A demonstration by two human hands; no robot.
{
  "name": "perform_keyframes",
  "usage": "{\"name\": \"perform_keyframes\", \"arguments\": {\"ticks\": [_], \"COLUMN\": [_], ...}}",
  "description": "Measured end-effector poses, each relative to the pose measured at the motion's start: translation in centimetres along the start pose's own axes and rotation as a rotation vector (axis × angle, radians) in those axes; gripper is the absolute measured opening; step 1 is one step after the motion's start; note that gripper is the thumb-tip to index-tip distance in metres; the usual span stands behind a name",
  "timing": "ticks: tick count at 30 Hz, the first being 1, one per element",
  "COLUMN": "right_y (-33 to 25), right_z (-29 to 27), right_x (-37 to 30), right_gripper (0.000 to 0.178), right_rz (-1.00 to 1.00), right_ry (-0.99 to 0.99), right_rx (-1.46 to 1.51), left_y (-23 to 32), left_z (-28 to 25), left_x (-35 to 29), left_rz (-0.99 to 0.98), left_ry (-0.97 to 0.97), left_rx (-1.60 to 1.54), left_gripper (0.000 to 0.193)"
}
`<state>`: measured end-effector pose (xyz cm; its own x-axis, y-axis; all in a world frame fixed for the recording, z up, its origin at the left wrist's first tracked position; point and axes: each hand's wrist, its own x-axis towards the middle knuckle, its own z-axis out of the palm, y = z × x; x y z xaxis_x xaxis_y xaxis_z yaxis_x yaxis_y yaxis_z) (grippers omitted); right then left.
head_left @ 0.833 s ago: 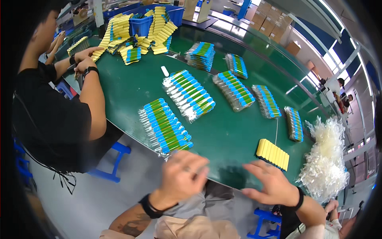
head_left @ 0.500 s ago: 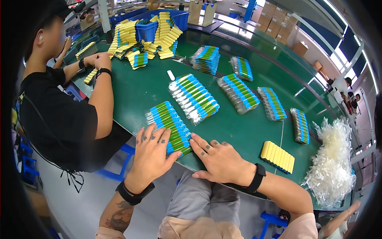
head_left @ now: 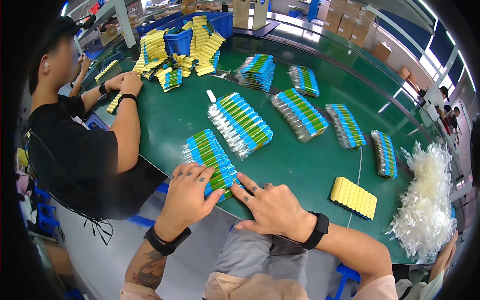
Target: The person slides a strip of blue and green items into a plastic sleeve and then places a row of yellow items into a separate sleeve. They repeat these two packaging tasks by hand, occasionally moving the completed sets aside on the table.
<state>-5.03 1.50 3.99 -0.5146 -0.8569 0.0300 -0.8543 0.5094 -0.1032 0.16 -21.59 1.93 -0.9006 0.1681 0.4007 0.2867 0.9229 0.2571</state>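
My left hand [head_left: 189,197] lies flat on the near end of a row of packaged items with green, yellow and blue stripes [head_left: 207,152], at the green table's [head_left: 295,165] near edge. Its fingers are spread over the packs. My right hand [head_left: 270,207] rests beside it on the table, fingertips touching the same row's lower right corner. Both wrists wear black bands. Neither hand grips anything.
More striped rows [head_left: 242,122] [head_left: 300,114] [head_left: 346,125] [head_left: 385,152] lie across the table. A yellow row [head_left: 354,196] and a heap of clear bags [head_left: 425,200] sit at right. A person in black [head_left: 85,145] works at left near blue bins [head_left: 180,42] with yellow stacks.
Both my hands have moved left and forward from the table's front edge onto the nearest striped row. The view has shifted toward the left with them.
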Motion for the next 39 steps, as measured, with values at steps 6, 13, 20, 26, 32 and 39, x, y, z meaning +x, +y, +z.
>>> {"name": "perform_keyframes", "arguments": {"ticks": [6, 13, 20, 26, 32, 39], "right_y": [-1.8, -1.7, -1.1, -1.1, -0.9, -0.9], "right_z": [0.2, 1.0, 1.6, 0.4, 0.6, 1.1], "right_x": [0.6, 0.4, 0.2, 0.1, 0.0, 0.1], "right_gripper": [0.086, 0.083, 0.081, 0.078, 0.075, 0.074], "right_rz": [0.1, 0.077, 0.061, 0.081, 0.051, 0.044], "right_ry": [0.002, 0.108, 0.154, 0.139, 0.112, 0.117], "right_rx": [0.068, 0.083, 0.148, 0.199, 0.193, 0.199], "left_y": [0.3, -0.7, 0.6, 0.2, 0.5, -2.1], "left_z": [0.0, -0.5, -1.9, -1.6, -1.3, -2.2], "left_x": [0.1, 0.3, 1.3, 1.0, 1.2, 2.0], "left_rz": [0.032, 0.055, -0.07, -0.124, -0.145, -0.419], "left_ry": [0.027, 0.004, -0.128, -0.135, -0.138, 0.143], "left_rx": [0.014, 0.05, -0.145, -0.168, -0.112, -0.348], "left_gripper": [0.035, 0.021, 0.012, 0.01, 0.012, 0.012]}}
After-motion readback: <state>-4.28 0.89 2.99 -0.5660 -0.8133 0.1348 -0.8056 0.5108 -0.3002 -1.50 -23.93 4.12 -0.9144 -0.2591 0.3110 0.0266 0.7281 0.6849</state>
